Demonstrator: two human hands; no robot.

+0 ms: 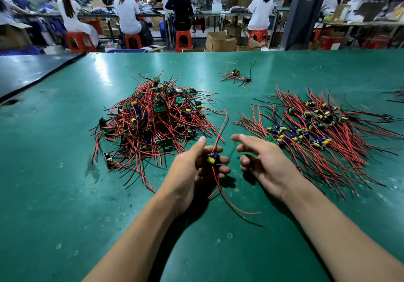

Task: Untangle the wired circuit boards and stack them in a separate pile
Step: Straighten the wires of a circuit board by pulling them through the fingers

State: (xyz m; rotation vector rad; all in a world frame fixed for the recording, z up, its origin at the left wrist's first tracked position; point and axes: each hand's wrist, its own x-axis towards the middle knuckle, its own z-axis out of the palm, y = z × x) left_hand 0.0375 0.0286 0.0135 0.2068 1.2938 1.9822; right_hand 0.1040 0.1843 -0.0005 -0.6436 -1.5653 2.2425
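A tangled heap of small circuit boards with red and black wires [153, 120] lies left of centre on the green table [54, 183]. To the right spreads a flatter, combed-out pile of boards [317, 128] with wires lying roughly parallel. My left hand [192, 172] holds one circuit board [213, 158] with a yellow and a blue capacitor in its curled fingers; its red wires run up past the thumb and trail down toward me. My right hand [262, 161] hovers just right of it, fingers loosely spread, holding nothing.
A few loose wired boards [237, 76] lie farther back, and more wires [397, 93] poke in at the right edge. A darker table [26, 72] abuts on the far left. Beyond the table's far edge, people sit on red stools at benches among cardboard boxes.
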